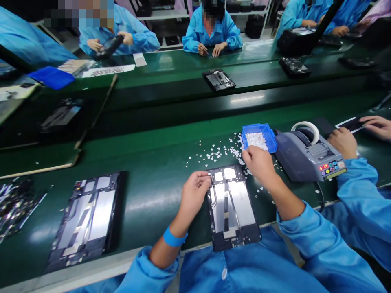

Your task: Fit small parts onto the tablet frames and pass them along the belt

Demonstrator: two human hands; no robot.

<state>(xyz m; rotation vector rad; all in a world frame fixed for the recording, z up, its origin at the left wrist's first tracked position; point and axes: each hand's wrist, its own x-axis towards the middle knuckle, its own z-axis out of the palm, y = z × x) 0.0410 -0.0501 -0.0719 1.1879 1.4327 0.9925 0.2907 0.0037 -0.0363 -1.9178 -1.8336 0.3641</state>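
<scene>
An opened tablet (233,203) lies in front of me at the bench edge, its silver battery panels and dark ribbon cable exposed. At its upper left corner my left hand (194,192) is closed in a pinch; whatever its fingertips hold is too small to make out. My right hand (260,163) hovers just past the tablet's upper right corner, fingers curled together and their tips partly hidden. Close beyond it is a blue bin (269,137) holding many small white pieces (256,140). More white pieces (217,152) are scattered on the green bench beside the bin.
A grey tape dispenser (305,156) stands right of the bin, near a co-worker's hands (343,142). Left are a stack of opened tablets (88,215) and a pile of thin parts (18,207). Beyond runs a dark conveyor (171,97) carrying devices; people sit across it.
</scene>
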